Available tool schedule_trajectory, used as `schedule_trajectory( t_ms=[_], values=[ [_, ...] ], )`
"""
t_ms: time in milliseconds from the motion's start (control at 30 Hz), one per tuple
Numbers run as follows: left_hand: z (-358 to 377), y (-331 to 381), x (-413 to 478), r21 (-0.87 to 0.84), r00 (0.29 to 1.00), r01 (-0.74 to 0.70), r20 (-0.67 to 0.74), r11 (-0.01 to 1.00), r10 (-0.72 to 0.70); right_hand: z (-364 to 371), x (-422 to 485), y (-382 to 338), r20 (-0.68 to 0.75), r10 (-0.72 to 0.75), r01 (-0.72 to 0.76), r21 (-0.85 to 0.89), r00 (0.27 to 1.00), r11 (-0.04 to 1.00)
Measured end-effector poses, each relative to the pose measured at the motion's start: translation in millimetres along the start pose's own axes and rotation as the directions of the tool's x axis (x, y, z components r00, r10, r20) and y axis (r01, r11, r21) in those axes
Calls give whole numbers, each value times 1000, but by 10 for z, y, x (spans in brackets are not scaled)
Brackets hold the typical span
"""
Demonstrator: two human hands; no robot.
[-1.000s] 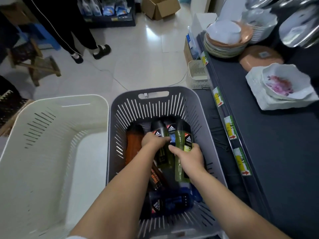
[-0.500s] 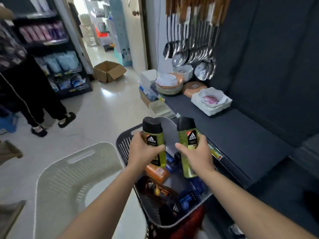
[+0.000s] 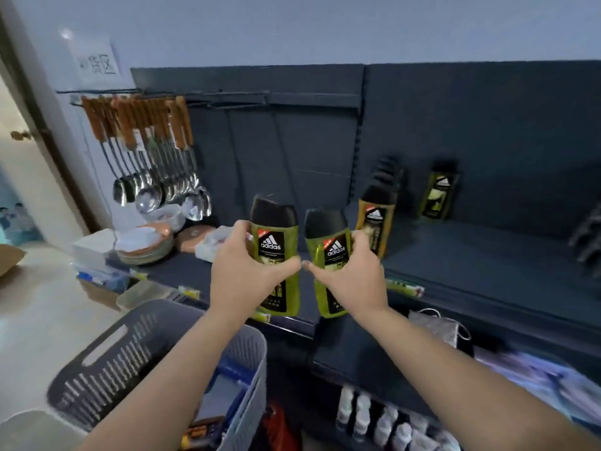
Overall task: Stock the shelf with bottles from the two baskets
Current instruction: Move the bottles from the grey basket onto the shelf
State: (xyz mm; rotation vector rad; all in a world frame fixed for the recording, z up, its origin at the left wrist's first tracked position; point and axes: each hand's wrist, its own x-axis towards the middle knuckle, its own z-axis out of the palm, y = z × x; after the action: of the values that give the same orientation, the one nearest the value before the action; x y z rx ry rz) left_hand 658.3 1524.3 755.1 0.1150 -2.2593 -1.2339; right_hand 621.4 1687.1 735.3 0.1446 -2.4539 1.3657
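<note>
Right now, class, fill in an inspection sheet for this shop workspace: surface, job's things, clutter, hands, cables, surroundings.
Surface: dark shelf carrying a gold bottle and, further back, a shelved green bottle, both upright.
Job's things: left bottle and right bottle, both green with black caps, held side by side in front of the shelf; grey basket below, holding more items, blurred.
Clutter: stacked plates at the shelf's left end; ladles hanging above them.
Hands: left hand grips the left bottle; right hand grips the right bottle.
Cables: nothing seen.
Surroundings: paper sign on the wall; small bottles on a lower shelf.
</note>
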Motion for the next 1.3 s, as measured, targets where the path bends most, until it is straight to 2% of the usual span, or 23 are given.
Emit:
schedule_trajectory(
  t_ms=[200,367,533,633,833,1067,1300],
  values=[
    [807,797,19,-160,974,-132,164,978,158,-1000,201,347,-222,109,-120,-35,969,992],
    [1642,1247,28,-260,925,-145,307,955,224,-1656,433,730,-365,182,-216,-54,913,975],
    [2572,1417,206,-285,921,-115,329,952,210,-2092,721,1205,-463,222,-252,-4,858,968],
    [3084,1386,399,-254,933,-62,328,965,146,-2213,931,1491,-476,286,-306,37,831,951],
    [3889,1206,1029,-108,959,50,284,993,-17,-2333,1320,1989,-412,344,-346,73,844,935],
    [4416,1152,1467,-43,968,48,247,998,-36,-2309,1736,2332,-361,347,-333,100,866,937],
    [4556,1069,1561,14,972,36,233,999,-39,-2181,1922,2440,-388,288,-322,-23,875,947]
  ],
)
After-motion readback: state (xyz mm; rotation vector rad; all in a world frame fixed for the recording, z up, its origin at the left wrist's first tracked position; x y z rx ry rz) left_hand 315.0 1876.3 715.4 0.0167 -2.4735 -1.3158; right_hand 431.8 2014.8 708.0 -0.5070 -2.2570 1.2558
